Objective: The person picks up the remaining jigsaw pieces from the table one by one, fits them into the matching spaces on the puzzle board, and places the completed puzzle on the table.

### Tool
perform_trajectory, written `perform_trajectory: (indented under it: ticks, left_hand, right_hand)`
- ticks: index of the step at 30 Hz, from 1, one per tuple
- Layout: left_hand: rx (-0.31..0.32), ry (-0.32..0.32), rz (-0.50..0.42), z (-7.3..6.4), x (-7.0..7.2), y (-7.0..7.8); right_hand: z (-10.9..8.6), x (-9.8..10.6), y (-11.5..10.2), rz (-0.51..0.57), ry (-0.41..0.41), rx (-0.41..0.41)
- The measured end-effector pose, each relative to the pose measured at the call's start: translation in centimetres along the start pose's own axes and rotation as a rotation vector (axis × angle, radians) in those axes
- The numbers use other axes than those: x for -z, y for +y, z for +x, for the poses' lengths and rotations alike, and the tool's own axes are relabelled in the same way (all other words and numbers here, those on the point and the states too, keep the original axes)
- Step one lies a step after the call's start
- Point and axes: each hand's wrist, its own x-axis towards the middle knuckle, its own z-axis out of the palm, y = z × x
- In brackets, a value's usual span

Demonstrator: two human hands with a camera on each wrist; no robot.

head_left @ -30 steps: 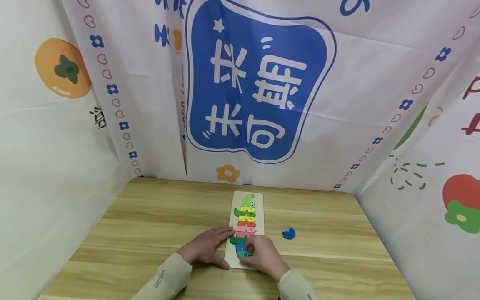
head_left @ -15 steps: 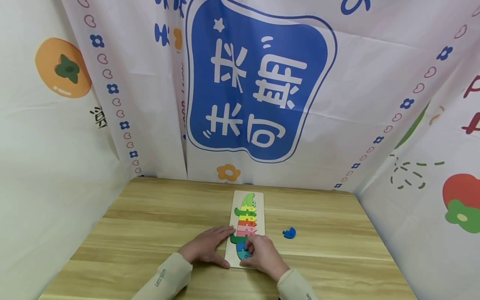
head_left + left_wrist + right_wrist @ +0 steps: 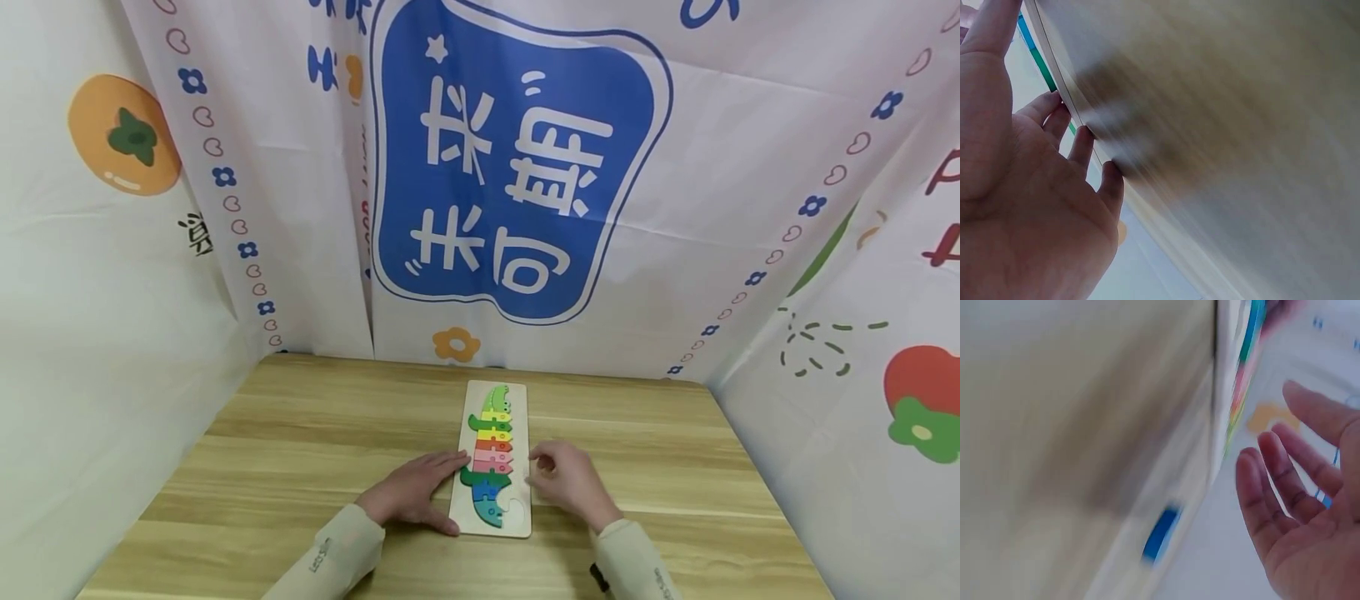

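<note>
A pale wooden puzzle board [image 3: 521, 433] lies lengthwise on the table, with a colourful crocodile puzzle [image 3: 492, 446] set in it. Beside its teal piece [image 3: 489, 512] is a bare curved recess at the lower right. My left hand [image 3: 412, 493] rests along the board's left edge, fingers and thumb spread and touching it. My right hand [image 3: 572, 483] hovers just right of the board, its fingers loosely bent with nothing between them. In the right wrist view a loose blue puzzle piece [image 3: 1161, 536] lies on the table; my right hand hides it in the head view.
The wood-grain table [image 3: 337, 425] extends to both sides of the board. A printed white cloth [image 3: 315, 250] hangs behind it, with more printed cloth at the left and right.
My right hand has left the teal piece and moved right, off the board, to where the loose blue piece lies. The recess is now uncovered. My left hand has stayed put.
</note>
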Motion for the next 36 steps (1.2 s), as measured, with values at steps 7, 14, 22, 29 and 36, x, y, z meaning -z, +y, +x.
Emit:
perform_trajectory:
  ticks: [7,14,22,29,36]
  left_hand:
    - [0.005,-0.007,0.008,0.1,-0.1,0.1]
    - [-0.003,-0.006,0.019,0.2,-0.2,0.1]
    - [0.002,-0.007,0.009,0.2,-0.3,0.1]
    - [-0.007,-0.003,0.015,0.1,-0.1,-0.1]
    - [0.007,-0.006,0.012,0.1,-0.1,-0.1]
  right_hand:
    - [-0.3,2.6,4.6,-0.164,0.035,-0.003]
    - [-0.7,3.2,6.9,-0.131,-0.027,-0.020]
    - [-0.6,3.0,7.4,-0.140,-0.014,-0.021]
    - [-0.2,3.6,5.3,-0.024,0.060,0.013]
    - [-0.9,4.8,1.5,-0.074,0.178,0.320]
